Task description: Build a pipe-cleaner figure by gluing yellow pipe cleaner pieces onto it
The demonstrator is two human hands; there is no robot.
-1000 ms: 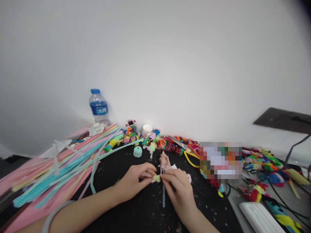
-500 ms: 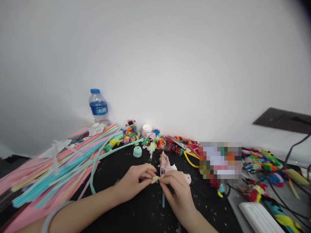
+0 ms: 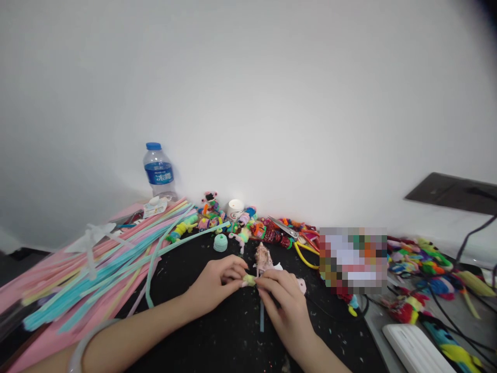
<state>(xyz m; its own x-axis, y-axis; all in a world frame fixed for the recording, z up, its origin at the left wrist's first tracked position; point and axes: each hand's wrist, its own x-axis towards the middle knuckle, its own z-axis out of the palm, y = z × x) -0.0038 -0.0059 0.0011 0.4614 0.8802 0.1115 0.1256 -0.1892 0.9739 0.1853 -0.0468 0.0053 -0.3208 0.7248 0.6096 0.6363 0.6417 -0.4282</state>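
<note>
Above the black table mat (image 3: 217, 331), my left hand (image 3: 217, 284) pinches a small pale yellow fuzzy piece, apparently pipe cleaner (image 3: 249, 280), from its left side. My right hand (image 3: 286, 306) has its thumb and fingertips closed on the other side of that same piece. Just behind the fingers stands a pink glue gun (image 3: 264, 260) with a stained nozzle, partly covered by my right hand. Its translucent glue stick (image 3: 261, 318) sticks out toward me. A mint green coil (image 3: 220, 242) sits on the mat beyond my left hand.
Long pastel pipe cleaners (image 3: 116, 269) lie in a pile at left, near a water bottle (image 3: 159, 171). Finished fuzzy figures, a paper cup (image 3: 235, 209) and yellow-handled scissors (image 3: 305, 254) line the wall. Cables and a white power strip (image 3: 415, 347) are at right.
Both hands stay close together on the yellow piece, with fingers shifted slightly; a little more of the piece shows between them. The view has moved very slightly.
</note>
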